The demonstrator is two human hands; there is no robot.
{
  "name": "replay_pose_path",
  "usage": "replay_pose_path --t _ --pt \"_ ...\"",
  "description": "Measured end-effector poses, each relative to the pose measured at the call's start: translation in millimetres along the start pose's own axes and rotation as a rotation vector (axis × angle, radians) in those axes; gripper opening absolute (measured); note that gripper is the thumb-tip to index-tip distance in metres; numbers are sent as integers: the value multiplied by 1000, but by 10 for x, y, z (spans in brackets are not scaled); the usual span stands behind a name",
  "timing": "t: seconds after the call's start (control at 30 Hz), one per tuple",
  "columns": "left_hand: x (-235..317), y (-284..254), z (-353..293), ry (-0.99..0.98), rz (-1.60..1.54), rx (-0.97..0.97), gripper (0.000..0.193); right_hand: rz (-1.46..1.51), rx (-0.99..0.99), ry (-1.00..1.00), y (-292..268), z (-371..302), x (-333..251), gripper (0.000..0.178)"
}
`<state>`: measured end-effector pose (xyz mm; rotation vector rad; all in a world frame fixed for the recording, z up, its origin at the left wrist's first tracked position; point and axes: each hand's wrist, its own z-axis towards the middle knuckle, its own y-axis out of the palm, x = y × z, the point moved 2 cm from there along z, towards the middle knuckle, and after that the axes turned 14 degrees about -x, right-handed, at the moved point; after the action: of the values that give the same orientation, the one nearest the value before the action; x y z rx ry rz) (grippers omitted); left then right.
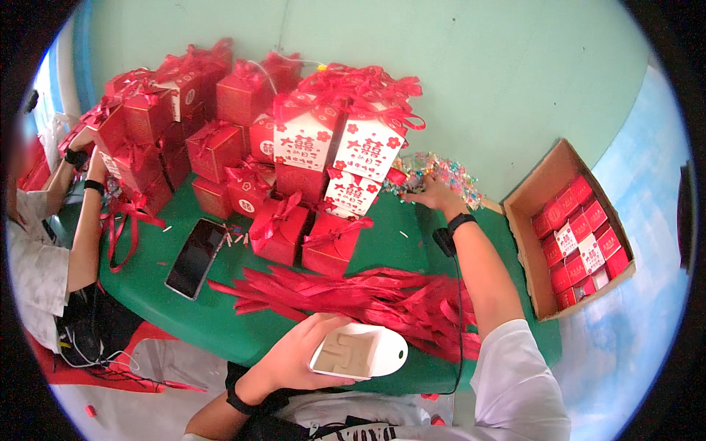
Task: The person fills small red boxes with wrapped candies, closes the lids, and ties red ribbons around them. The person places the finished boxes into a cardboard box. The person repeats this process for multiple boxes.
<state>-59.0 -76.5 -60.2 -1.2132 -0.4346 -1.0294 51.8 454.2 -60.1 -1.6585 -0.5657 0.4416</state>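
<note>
My left hand (307,354) is closed round a small open gift box (346,354) near the table's front edge. The box has white outer edges, a bare brown inside and a rounded white flap with a hole, and I see nothing in it. At the back of the table, my right hand (435,197) reaches into a loose pile of shiny, colourful wrapped candies (463,181). Its thumb and fingers are apart, and the fingertips are partly hidden among the candies. Between my hands lies a heap of red ribbons (368,298) on the green table (397,253).
Red gift boxes (279,234) with bows, some white-fronted (368,147), stand stacked at the back left. A black phone (197,257) lies on the table. At the right, a cardboard carton (526,242) holds small red packs. Another person's arms (87,220) work at the far left.
</note>
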Motion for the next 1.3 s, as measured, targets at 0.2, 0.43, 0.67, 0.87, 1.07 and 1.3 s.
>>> replay_pose_path --t 0.2,0.43,0.67,0.87,1.07,1.3 --pt "-97 -49 59 22 -38 -41 96 -21 72 -114 -3 4 -146 96" --pt "-167 -36 49 32 -29 -73 95 -10 -13 -201 -274 -335 -331 73" --pt "-170 34 77 21 -4 -131 97 126 5 -121 218 -194 -135 68" --pt "-246 20 86 19 -3 -233 100 90 -58 -110 104 -147 -186 60" --pt "-231 17 52 -71 -31 -197 108 99 22 -247 69 -63 -258 46" --pt "-361 102 -119 -273 -411 -49 113 113 129 -263 309 155 1 59"
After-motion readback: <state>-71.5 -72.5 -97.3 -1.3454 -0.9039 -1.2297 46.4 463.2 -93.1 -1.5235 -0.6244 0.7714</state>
